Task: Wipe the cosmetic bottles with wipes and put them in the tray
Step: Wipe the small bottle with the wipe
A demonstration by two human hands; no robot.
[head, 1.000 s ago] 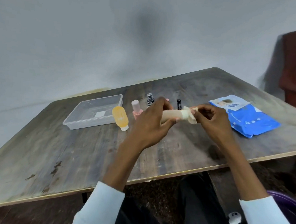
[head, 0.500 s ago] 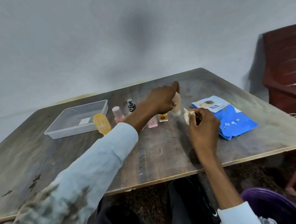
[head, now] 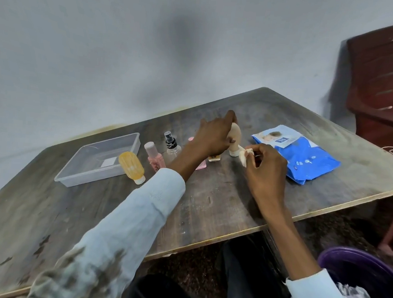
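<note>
Beige bottle upright on its white cap on the table, near the far middle, gripped around the body by the left hand, fingers curled round it and one finger raised over its rounded top. Just right of the cap, a crumpled white wipe pinched in the bent fingers of the right hand; cannot tell whether wipe and cap touch. Behind the left wrist, partly hidden: a small amber bottle and a flat pink bottle, only slivers showing. Further left, a clear spray bottle with black pump, upright, then a pink bottle with a pale tall cap, upright and just beside it. Next, a yellow ribbed bottle lying tilted with its white cap toward the near side, against the near right corner of the clear plastic tray. Inside the tray, only a small white label on the floor. Right of the hands, a blue wipes pack flat on the table, flap with a picture at its far end. Pale blue sleeves on both forearms. Off the table's right edge, a dark red chair; at lower right, a purple bin with crumpled white wipes inside.
</note>
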